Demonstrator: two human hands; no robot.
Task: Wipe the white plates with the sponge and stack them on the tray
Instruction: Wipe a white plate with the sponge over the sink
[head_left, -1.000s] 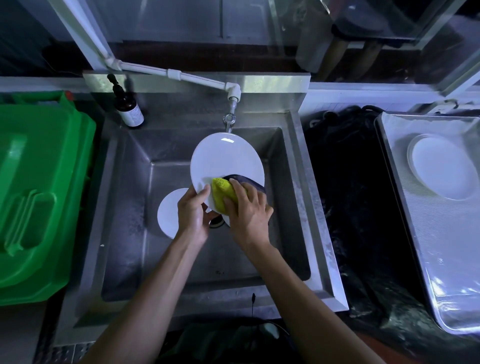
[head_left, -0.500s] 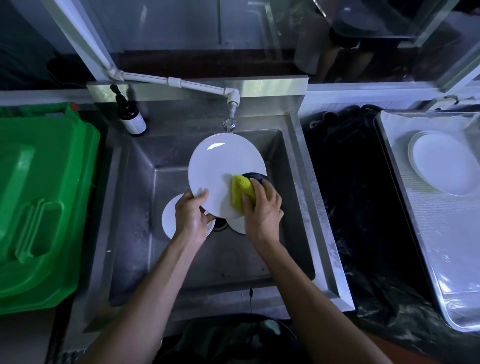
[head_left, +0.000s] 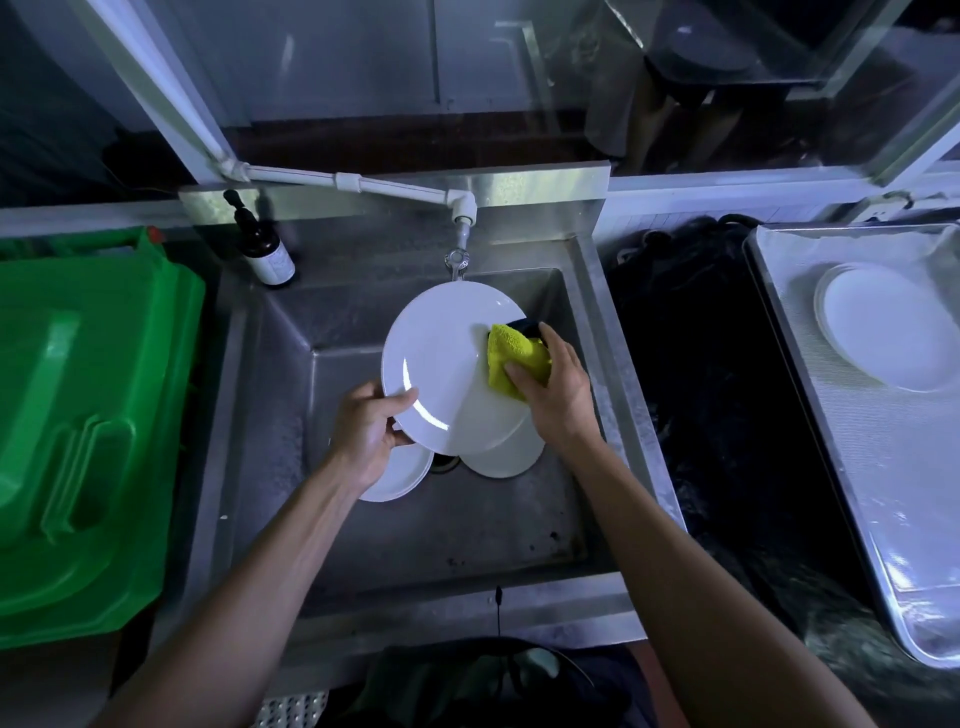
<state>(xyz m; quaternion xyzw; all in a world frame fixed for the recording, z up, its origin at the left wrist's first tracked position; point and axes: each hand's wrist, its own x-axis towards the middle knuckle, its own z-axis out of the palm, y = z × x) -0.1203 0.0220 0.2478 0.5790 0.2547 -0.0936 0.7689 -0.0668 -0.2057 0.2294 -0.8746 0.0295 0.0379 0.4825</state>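
Over the steel sink (head_left: 270, 467) my left hand (head_left: 369, 431) grips the lower left rim of a tilted white plate (head_left: 441, 364). My right hand (head_left: 561, 389) holds a yellow sponge (head_left: 514, 358) with a dark backing and presses it against the plate's right side. Two more white plates lie on the sink floor: one (head_left: 402, 475) under my left hand and one (head_left: 506, 457) below the held plate. On the metal tray (head_left: 841, 441) at the right lies another white plate (head_left: 883, 325).
A white tap pipe (head_left: 363, 184) reaches over the sink, its spout (head_left: 460, 249) just behind the held plate. A brown pump bottle (head_left: 265, 249) stands at the sink's back left corner. A green plastic bin lid (head_left: 83, 415) fills the left. Dark cloth (head_left: 691, 389) lies between sink and tray.
My right hand has slid the sponge from the plate's lower edge up along its right side. The plate has tilted a little in my left hand.
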